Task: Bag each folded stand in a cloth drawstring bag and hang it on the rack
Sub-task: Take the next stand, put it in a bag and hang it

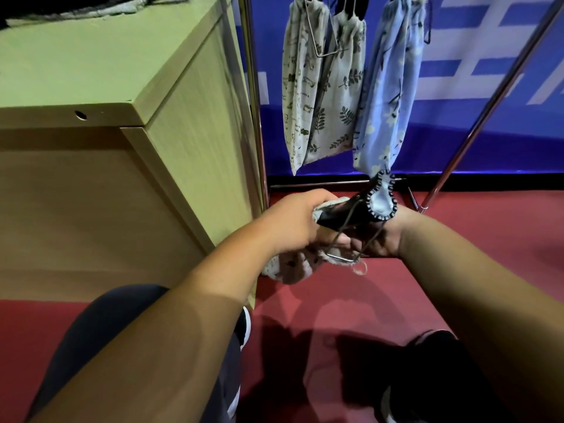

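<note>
Both forearms reach out over the red floor (335,300), just off the lower right corner of the pale wooden desk (91,193). The left hand (293,221) curls tightly round the beige printed cloth drawstring bag (290,267), and the half-hidden right hand (384,236) grips the black folded stand (341,218). Beyond, two beige leaf-print bags (338,96) and a blue floral bag (387,96) hang on the chrome rack (255,117).

— Do the right hand's (385,237) fingers show?
— No, the folded stand (345,216) covers them. At its 9 o'clock, the left hand's (293,221) fingertips vanish into the drawstring bag (291,267).
— And the hanging bags (305,87) at 12 o'clock?
— The top edge cuts off their tops, and the rack (254,87) poles too.
</note>
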{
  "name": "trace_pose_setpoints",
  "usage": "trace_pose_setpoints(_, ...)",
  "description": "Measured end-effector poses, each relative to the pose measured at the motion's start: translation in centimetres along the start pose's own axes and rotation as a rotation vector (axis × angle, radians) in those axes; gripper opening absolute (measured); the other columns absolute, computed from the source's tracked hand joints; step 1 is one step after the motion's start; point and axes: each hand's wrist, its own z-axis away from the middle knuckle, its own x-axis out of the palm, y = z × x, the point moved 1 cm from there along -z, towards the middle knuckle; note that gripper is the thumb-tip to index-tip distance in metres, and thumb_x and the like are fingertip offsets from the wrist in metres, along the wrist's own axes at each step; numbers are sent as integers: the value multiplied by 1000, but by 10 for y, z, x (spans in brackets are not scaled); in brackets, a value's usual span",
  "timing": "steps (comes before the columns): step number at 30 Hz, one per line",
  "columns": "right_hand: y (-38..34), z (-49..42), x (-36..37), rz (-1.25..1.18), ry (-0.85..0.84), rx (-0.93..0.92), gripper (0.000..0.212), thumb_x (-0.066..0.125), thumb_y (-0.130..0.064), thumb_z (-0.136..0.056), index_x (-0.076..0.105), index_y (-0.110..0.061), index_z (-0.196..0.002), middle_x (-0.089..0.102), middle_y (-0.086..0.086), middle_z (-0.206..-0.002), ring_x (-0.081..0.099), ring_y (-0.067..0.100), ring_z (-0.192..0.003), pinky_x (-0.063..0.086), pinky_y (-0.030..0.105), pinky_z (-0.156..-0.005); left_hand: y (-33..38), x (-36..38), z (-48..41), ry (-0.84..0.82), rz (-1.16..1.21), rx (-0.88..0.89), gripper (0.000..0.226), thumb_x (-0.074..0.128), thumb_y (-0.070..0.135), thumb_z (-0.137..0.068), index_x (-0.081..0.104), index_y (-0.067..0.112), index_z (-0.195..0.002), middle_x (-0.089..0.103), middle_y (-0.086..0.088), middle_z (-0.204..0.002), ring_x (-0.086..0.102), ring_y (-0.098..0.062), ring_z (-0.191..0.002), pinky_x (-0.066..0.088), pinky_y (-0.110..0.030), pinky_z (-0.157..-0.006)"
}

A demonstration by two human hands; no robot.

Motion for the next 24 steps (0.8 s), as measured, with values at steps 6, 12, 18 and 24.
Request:
trace_pose_setpoints(6,-1,-14,-1,-40,-37,-33,29,43,-11,-111,70,-6,-102,77,12,-85,76,22,-67,65,31,-57,3,-10,-3,203,-24,32,30,85,12,-82,74,32,-102,78,13,-91,73,-1,-87,57,-26,-81)
trace_pose_setpoints(12,-12,-17,-28,1032,386,-64,60,78,-65,-85,55,-11,-76,61,12,-82,58,26,-63,43,28,-56,2,-21,-2,391,27,-80,18,82,18,-82,70,30,-86,71,17,-68,63,3,-62,47,-23,-64)
trace_pose_setpoints(18,23,-22,-24,969,67,313,46,60,-57,-103,66,-12,-109,69,8,-110,66,27,-83,56,37,-74,1,-23,-5,416,52,-67,18,83,21,-85,73,35,-92,78,15,-82,73,-4,-80,56,-27,-78)
trace_pose_setpoints(24,10,-32,-28,773,243,-87,30,54,-23,-108,71,-1,-99,76,19,-92,70,30,-71,63,47,-72,1,-18,-4,339,30,-96,18,84,25,-81,75,29,-96,79,8,-84,75,-11,-79,60,-35,-79)
